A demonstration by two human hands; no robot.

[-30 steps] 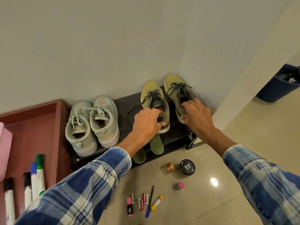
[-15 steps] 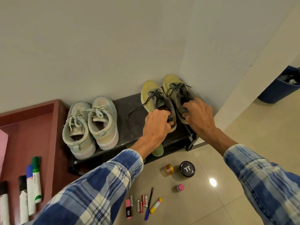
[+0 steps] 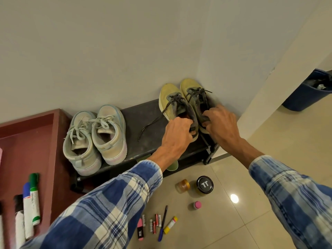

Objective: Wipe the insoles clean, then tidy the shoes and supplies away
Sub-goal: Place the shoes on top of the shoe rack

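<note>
Head view: at the right end of the black shoe rack (image 3: 143, 115), toes to the far wall (image 3: 107, 51), the left yellow shoe (image 3: 168, 97) stands touching the right yellow shoe (image 3: 190, 87). The left grip (image 3: 177, 133) is closed on the left yellow shoe's heel collar, fingers curled over its rim. The right grip (image 3: 221, 125) pinches the grey collar of the right yellow shoe. Both shoes look light and soft, with uppers that would fold under a squeeze, so the firmer heel collar seems the sensible hold. A loose lace (image 3: 150, 125) trails left across the rack and could snag. A green insole (image 3: 173, 166) shows only its tip under the left forearm at the rack's near edge; it looks thin and floppy, best taken flat along its length. Room is tight to the right, where the wall corner and the rack's end post (image 3: 209, 155) crowd the right yellow shoe. To the left there is bare shelf before the pale blue sneakers (image 3: 95, 135). On the floor just near of the rack sit a black-lidded jar (image 3: 204, 184), an amber jar (image 3: 183, 185), a pen (image 3: 162, 223) and batteries (image 3: 154, 223), so anything lowered there needs care
</note>
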